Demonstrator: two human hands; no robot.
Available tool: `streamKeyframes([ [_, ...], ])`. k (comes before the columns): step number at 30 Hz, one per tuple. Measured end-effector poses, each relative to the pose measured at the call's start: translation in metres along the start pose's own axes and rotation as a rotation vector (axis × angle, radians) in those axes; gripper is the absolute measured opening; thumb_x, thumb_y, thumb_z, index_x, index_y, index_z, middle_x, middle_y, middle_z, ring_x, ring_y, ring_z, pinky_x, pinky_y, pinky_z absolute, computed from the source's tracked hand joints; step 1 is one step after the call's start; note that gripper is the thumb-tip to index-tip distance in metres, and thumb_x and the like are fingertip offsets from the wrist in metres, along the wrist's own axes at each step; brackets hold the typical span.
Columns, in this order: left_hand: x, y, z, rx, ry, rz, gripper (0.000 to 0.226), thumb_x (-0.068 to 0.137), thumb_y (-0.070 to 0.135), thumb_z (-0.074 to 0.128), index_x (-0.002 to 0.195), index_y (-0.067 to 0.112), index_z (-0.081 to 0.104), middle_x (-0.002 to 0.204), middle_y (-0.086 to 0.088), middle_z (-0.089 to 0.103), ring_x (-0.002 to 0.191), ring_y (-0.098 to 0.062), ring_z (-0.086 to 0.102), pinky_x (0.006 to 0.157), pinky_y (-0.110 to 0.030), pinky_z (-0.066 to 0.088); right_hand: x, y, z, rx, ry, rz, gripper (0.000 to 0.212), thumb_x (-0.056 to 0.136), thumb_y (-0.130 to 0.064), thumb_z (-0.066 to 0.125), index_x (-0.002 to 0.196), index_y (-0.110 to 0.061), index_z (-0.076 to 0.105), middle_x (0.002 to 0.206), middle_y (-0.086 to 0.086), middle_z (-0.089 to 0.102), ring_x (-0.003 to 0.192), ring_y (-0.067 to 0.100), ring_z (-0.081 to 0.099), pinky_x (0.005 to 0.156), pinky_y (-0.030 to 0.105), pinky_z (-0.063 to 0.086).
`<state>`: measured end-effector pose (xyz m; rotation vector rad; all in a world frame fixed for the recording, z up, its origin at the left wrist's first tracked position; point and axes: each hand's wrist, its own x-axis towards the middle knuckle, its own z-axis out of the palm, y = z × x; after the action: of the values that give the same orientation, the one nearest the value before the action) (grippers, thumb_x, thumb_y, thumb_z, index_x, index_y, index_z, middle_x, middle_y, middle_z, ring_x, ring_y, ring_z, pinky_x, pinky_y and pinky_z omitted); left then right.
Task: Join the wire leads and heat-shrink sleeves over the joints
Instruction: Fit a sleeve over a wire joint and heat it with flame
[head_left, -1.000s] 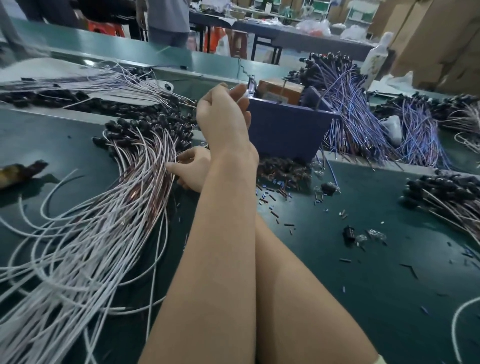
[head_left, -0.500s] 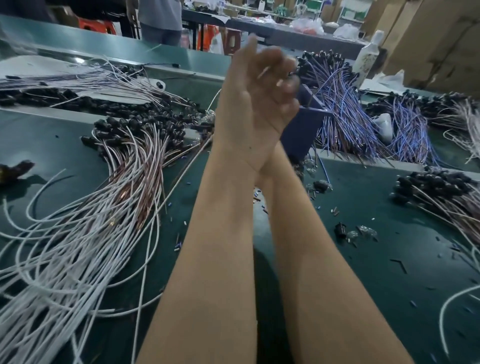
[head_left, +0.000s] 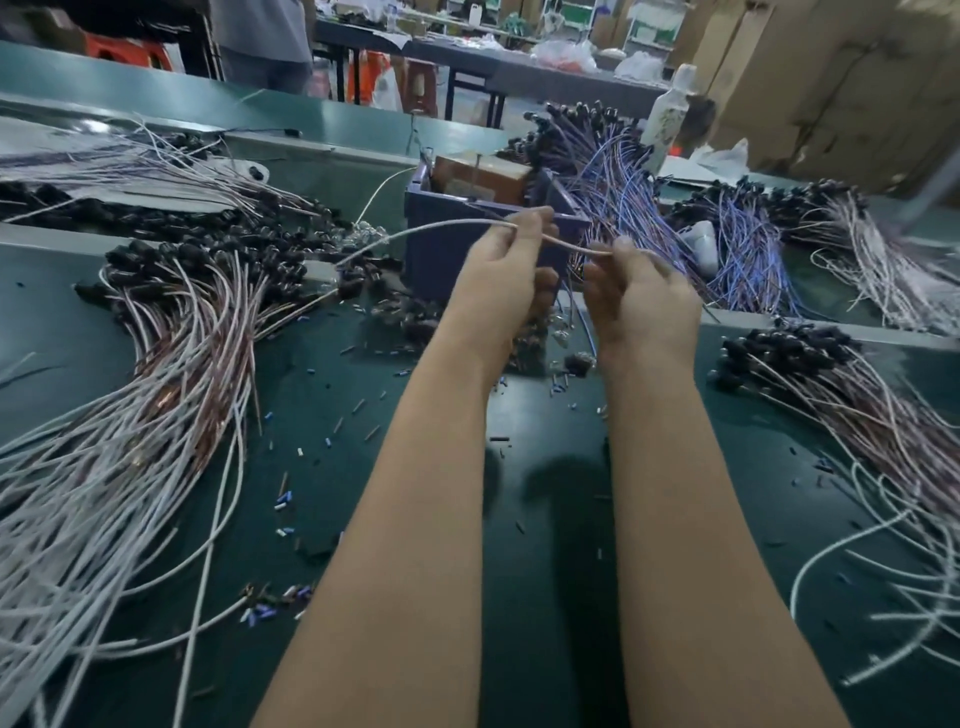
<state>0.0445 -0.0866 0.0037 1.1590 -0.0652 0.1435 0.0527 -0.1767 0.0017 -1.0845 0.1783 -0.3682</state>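
Fingers (head_left: 519, 228) of the left hand (head_left: 496, 280) pinch a white wire (head_left: 415, 232). The right hand (head_left: 647, 304) has its curled fingertips closed on the wire's free end. The wire spans the gap between the hands, in the air before the blue box (head_left: 441, 260), and its tail arcs left down toward the pile (head_left: 182, 332) on the table (head_left: 545, 519). This looks like the start of a joint, with one lead singled out and its end presented. Whether it carries a sleeve is too small to tell. Next, a mating lead must meet that end, finely aligned. Both forearms reach forward side by side, hands raised off the table.
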Motion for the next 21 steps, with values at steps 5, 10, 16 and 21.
streamKeyframes([
  [5, 0.013, -0.010, -0.016, -0.126, 0.170, 0.114, 0.029, 0.102, 0.018, 0.039, 0.083, 0.010, 0.060, 0.057, 0.007, 0.058, 0.044, -0.001, 0.043, 0.050, -0.016, 0.039, 0.003, -0.003, -0.010, -0.247, 0.111, -0.197, 0.019, 0.095, -0.019, 0.056, 0.077, -0.014, 0.049, 0.058, -0.003, 0.051, 0.043, 0.004, 0.044, 0.045, 0.018, 0.037],
  [10, 0.008, -0.006, -0.034, -0.515, -0.262, -0.121, 0.024, 0.098, 0.023, 0.043, 0.096, 0.005, 0.059, 0.050, 0.010, 0.045, 0.041, 0.000, 0.034, 0.041, -0.011, 0.033, 0.007, -0.005, -0.003, -0.032, 0.009, -0.125, 0.031, 0.098, -0.029, 0.049, 0.071, -0.016, 0.053, 0.050, -0.007, 0.049, 0.040, 0.004, 0.038, 0.039, 0.015, 0.029],
  [16, 0.006, -0.030, -0.033, 0.262, -0.347, -0.292, 0.026, 0.100, 0.019, 0.045, 0.080, 0.010, 0.059, 0.046, 0.009, 0.046, 0.038, -0.003, 0.034, 0.043, -0.016, 0.027, 0.010, 0.024, 0.005, -0.369, -0.214, 0.137, 0.035, 0.099, -0.033, 0.045, 0.079, -0.013, 0.065, 0.073, 0.000, 0.065, 0.057, 0.010, 0.054, 0.046, 0.018, 0.043],
  [21, 0.006, -0.044, -0.038, 0.742, -0.382, -0.284, 0.025, 0.097, 0.024, 0.048, 0.082, 0.008, 0.060, 0.055, 0.001, 0.046, 0.044, -0.011, 0.032, 0.040, -0.017, 0.028, 0.014, 0.036, -0.005, -0.611, -0.316, 0.029, 0.013, 0.095, -0.022, 0.056, 0.089, -0.016, 0.066, 0.075, -0.005, 0.065, 0.067, 0.013, 0.056, 0.058, 0.027, 0.046],
])
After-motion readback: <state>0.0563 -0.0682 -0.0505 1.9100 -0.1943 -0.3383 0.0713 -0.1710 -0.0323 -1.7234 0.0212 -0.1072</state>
